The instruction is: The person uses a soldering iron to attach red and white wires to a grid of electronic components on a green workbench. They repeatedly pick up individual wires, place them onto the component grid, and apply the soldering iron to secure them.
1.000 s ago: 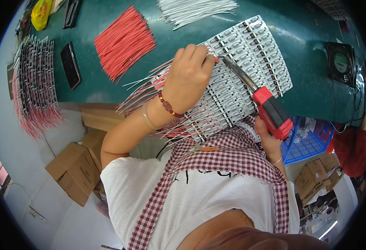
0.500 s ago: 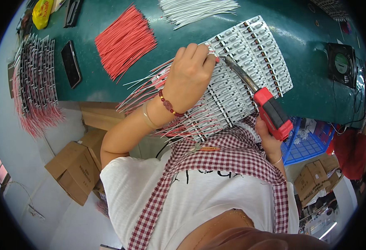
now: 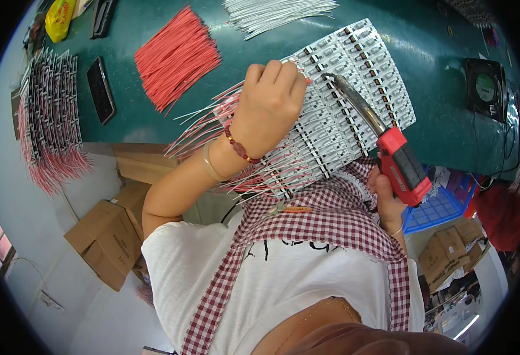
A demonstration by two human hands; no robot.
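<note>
A sheet of white circuit boards (image 3: 369, 65) leans over the table's near edge, its lower end by my apron. Red and white wires (image 3: 198, 127) stick out from its left side. My left hand (image 3: 272, 106) is closed over the upper left part, and a bit of red wire (image 3: 308, 81) shows at the fingertips; the grip itself is partly hidden. My right hand (image 3: 388, 200) is wrapped round the red and black handle of a soldering iron (image 3: 403, 165). Its bent tip is over the boards, just right of my left fingertips and apart from them.
Bundles of red wires (image 3: 177, 56) and white wires (image 3: 278, 15) lie on the green table (image 3: 440, 89). At left are a phone (image 3: 100, 89) and a stack of wired boards (image 3: 50, 112). A black round-faced device (image 3: 486, 90) sits at right, above a blue basket (image 3: 437, 210). Cardboard boxes (image 3: 106, 242) stand below.
The soldering iron has shifted right with my right hand, its tip drawing away from the red wire. My left hand and the boards have barely moved.
</note>
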